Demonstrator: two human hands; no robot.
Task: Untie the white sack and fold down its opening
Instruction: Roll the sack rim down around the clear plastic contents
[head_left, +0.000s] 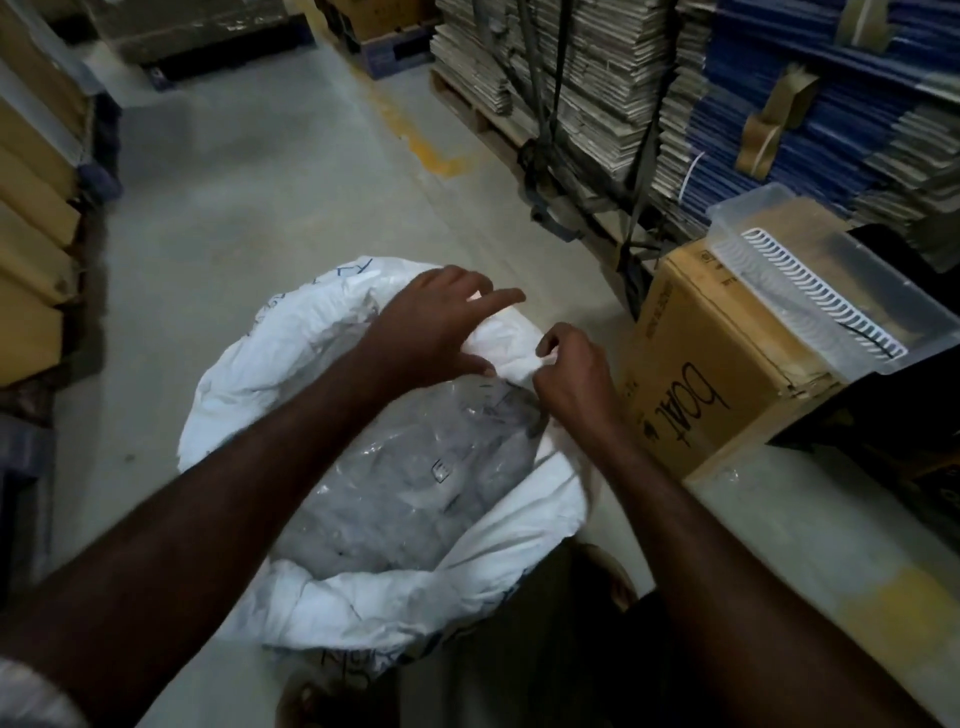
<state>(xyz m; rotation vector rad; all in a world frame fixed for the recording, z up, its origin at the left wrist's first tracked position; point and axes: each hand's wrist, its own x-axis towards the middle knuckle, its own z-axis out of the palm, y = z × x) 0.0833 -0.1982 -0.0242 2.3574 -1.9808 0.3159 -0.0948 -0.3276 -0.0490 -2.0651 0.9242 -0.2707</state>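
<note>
Now your white sack stands open on the floor, rim rolled down.
Beside it sits a cardboard box; your left hand and right hand both pinch the far rim.

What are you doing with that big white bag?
A person is folding down the top of a big white woven sack on the floor. It is already open, showing clear plastic-wrapped grey stuff inside. The left hand and the right hand both pinch the far rim beside a brown cardboard box.
</note>
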